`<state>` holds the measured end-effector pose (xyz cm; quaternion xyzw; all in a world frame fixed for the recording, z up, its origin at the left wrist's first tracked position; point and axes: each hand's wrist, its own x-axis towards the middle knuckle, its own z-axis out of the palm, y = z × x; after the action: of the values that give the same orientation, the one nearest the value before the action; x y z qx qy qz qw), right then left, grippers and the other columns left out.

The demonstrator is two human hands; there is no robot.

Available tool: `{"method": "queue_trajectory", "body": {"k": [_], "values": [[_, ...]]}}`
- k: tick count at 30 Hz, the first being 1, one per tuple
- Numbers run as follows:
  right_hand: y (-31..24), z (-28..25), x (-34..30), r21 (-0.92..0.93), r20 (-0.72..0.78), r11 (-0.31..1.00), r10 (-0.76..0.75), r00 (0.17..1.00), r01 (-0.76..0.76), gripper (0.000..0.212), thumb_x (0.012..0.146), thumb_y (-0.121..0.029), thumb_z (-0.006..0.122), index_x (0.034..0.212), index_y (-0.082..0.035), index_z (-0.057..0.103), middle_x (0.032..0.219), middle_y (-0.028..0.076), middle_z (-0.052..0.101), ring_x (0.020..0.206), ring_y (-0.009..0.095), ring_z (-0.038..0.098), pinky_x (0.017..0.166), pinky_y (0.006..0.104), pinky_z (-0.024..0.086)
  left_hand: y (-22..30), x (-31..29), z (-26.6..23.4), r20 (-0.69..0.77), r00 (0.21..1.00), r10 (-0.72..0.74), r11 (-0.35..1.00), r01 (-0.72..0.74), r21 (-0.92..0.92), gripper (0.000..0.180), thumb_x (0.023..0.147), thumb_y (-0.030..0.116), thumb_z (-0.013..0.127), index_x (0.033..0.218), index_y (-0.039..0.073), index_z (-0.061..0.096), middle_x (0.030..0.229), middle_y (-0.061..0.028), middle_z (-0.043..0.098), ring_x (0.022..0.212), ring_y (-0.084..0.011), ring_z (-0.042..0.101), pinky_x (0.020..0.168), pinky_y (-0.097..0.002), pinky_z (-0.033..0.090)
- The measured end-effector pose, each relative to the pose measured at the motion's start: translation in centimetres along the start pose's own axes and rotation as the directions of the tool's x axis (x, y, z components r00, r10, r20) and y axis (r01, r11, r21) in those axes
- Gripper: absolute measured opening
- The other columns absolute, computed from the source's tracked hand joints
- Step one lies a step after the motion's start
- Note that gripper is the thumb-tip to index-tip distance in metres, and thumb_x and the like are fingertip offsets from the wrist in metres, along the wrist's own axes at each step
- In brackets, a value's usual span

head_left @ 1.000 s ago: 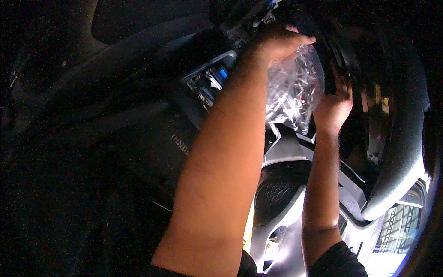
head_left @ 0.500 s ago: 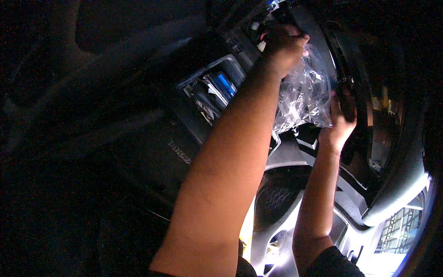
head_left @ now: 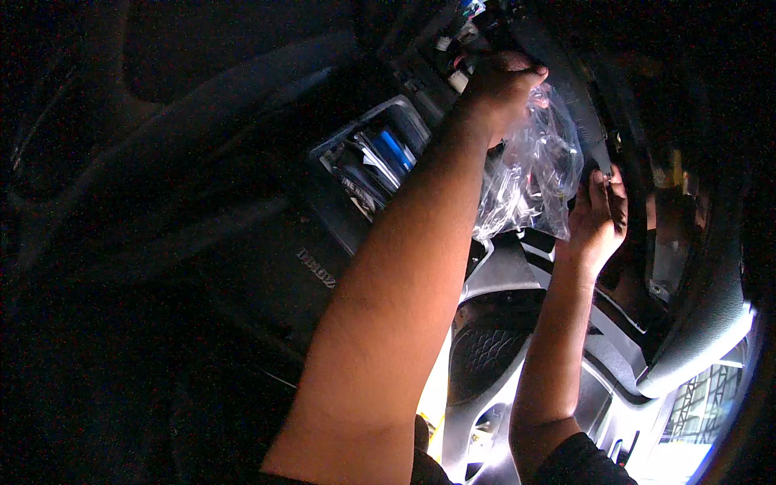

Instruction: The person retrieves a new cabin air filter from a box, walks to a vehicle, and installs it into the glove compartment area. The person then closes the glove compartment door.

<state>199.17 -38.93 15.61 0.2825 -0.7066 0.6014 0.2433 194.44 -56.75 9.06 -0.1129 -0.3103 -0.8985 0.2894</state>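
The person's left hand [head_left: 503, 93] is closed around the gathered top of a clear plastic bag [head_left: 533, 166], which spreads out from the fist between the two forearms. Small shiny pieces seem to show through the bag — too blurred by glare to tell what they are. The right hand [head_left: 596, 222] is just beside the bag's right side, its fingers bent at the lower end of a long dark strip [head_left: 578, 101]; whether they grip it or only rest there, one cannot tell.

Left of the bag, partly behind the left forearm, is an open box [head_left: 356, 123] with a blue item [head_left: 396, 149] and white pieces inside. Near the left wrist sits a small white plug [head_left: 459, 81]. Below the bag is a grey-and-black door panel [head_left: 489, 347] — brightly lit near the lower edge — and at lower right, a window [head_left: 702, 404].
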Motion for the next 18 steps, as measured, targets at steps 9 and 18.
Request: {"method": "queue_trajectory", "body": {"k": [9, 18], "values": [[0.3, 0.4, 0.2, 0.024, 0.022, 0.998, -0.061, 0.998, 0.060, 0.022, 0.091, -0.004, 0.067, 0.112, 0.001, 0.066, 0.099, 0.004, 0.067, 0.088, 0.013, 0.060, 0.081, 0.0267, 0.047, 1.3, 0.1, 0.5, -0.045, 0.996, -0.076, 0.985, 0.068, -0.159, 0.022, 0.095, 0.023, 0.064, 0.102, 0.002, 0.067, 0.092, -0.0111, 0.070, 0.077, -0.0243, 0.070, 0.063, -0.0392, 0.053], [0.0, 0.1, 1.7, -0.073, 0.106, 0.992, -0.094, 0.990, 0.102, 0.031, 0.089, -0.011, 0.072, 0.118, -0.003, 0.066, 0.109, 0.007, 0.068, 0.093, 0.017, 0.063, 0.081, 0.0310, 0.053, 1.8, 1.0, 1.6, -0.126, 0.990, -0.056, 0.996, 0.046, -0.074, 0.025, 0.096, 0.024, 0.063, 0.106, 0.001, 0.066, 0.096, -0.0156, 0.072, 0.082, -0.0269, 0.072, 0.066, -0.0400, 0.054]]}}
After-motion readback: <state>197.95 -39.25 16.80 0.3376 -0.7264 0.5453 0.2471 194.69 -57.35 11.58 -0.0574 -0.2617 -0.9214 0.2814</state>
